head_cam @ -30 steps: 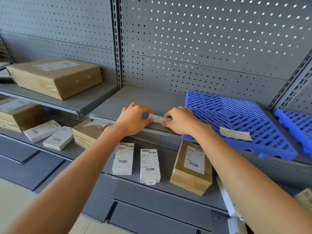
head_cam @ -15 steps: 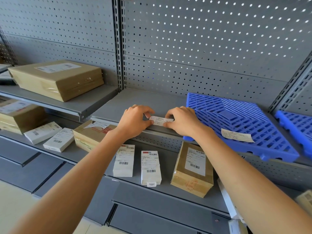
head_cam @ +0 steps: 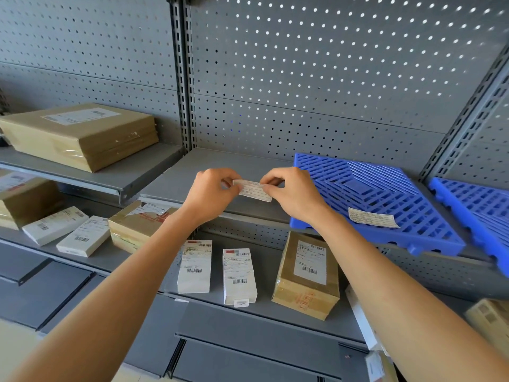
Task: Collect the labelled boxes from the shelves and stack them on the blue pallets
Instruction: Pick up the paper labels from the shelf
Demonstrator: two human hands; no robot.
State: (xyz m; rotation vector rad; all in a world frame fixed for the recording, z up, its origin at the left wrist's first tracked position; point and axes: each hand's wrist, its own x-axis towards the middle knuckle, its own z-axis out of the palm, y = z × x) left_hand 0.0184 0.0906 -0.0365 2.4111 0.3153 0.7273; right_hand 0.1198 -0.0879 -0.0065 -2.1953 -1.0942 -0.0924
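Note:
My left hand (head_cam: 210, 193) and my right hand (head_cam: 292, 190) both pinch a small white paper label (head_cam: 252, 190) by its ends, held just above the grey middle shelf (head_cam: 176, 183). A blue pallet (head_cam: 385, 188) lies on that shelf to the right, with another paper slip (head_cam: 373, 217) on it. A second blue pallet (head_cam: 479, 208) sits at the far right. On the lower shelf lie two white labelled boxes (head_cam: 194, 267) (head_cam: 239, 277) and a brown labelled box (head_cam: 307, 277).
A large brown box (head_cam: 80, 135) rests on the upper left shelf. More boxes lie at the lower left: a brown one (head_cam: 137, 230), two white ones (head_cam: 82, 239) (head_cam: 53, 226) and a brown one (head_cam: 22, 202). The perforated grey back panel (head_cam: 316, 78) stands behind.
Both hands have lifted the paper label off the shelf's front edge and now hold it slightly higher in the air.

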